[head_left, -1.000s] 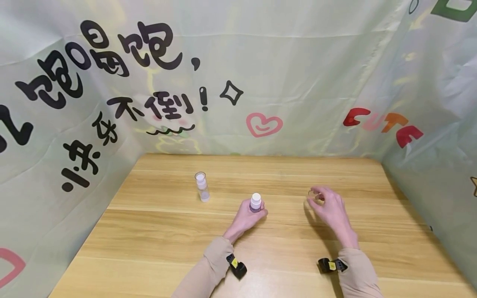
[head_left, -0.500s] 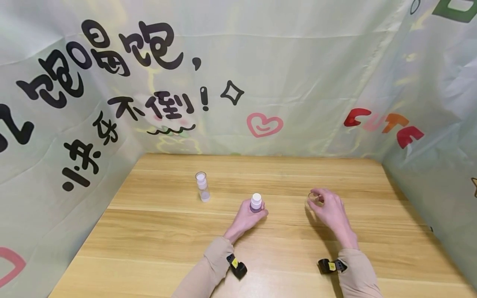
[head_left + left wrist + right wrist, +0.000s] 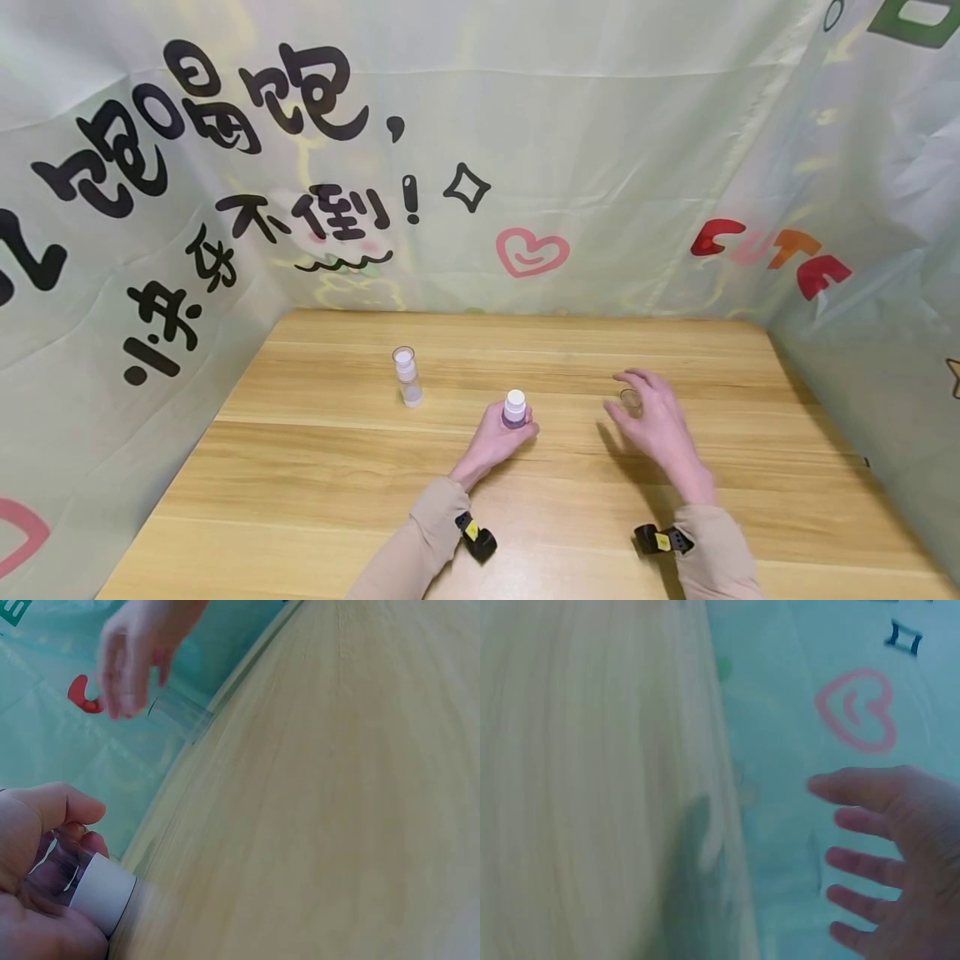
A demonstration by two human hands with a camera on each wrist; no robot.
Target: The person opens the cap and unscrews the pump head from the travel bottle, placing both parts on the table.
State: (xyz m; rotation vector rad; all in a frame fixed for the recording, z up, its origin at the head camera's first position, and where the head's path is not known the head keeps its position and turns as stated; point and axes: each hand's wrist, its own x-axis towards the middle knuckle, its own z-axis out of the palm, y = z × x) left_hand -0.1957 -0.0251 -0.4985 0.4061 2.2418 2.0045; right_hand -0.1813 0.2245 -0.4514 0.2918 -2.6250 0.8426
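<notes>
My left hand (image 3: 489,437) holds a small clear bottle upright by its body, its white top (image 3: 515,403) rising above the fingers. In the left wrist view the bottle's white base (image 3: 105,892) shows right at the tabletop. To the right, my right hand (image 3: 662,421) is spread, thumb and fingers apart, around and above a clear cylindrical cap (image 3: 631,399). That cap (image 3: 184,716) stands on the table in the left wrist view, with the right hand's fingers over it. The right wrist view shows those fingers parted and holding nothing.
A second small bottle (image 3: 409,385), with a clear cap over its white top, stands back left on the wooden table (image 3: 315,492). Printed cloth walls (image 3: 600,167) enclose the table's back and sides. Each wrist wears a black camera (image 3: 480,543).
My right thumb and fingers have parted from the clear cap, which now stands between them. The right hand has shifted slightly left and away from me. The left hand and bottle stay put.
</notes>
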